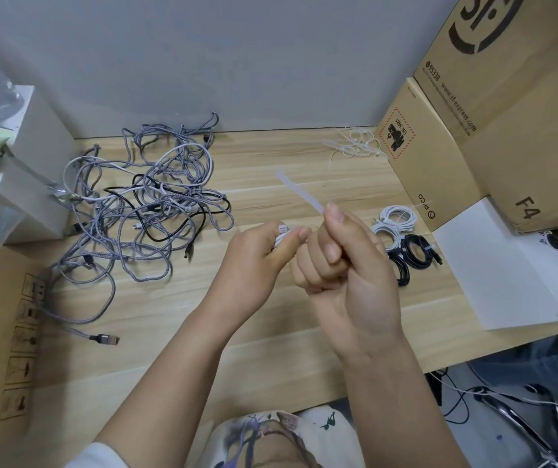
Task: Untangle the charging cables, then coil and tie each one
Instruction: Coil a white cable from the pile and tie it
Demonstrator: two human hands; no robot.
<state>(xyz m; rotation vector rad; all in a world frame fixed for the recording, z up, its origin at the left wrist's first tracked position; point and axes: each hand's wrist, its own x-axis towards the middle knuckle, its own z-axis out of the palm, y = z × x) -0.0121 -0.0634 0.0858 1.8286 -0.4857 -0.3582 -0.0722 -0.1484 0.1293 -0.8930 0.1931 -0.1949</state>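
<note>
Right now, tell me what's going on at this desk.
A person is tying off a coiled white cable. The left hand grips the coil while the right hand pinches the tail of a white zip tie and holds it up and away. To the right lie finished coils, white and black, already tied. A tangled pile of cables waits on the left of the wooden table, and spare zip ties lie by the cardboard box.

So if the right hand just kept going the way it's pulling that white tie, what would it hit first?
Probably nothing soon: the right hand pulls the white tie up-left over bare table, toward the wall. Depth is unclear.
</note>
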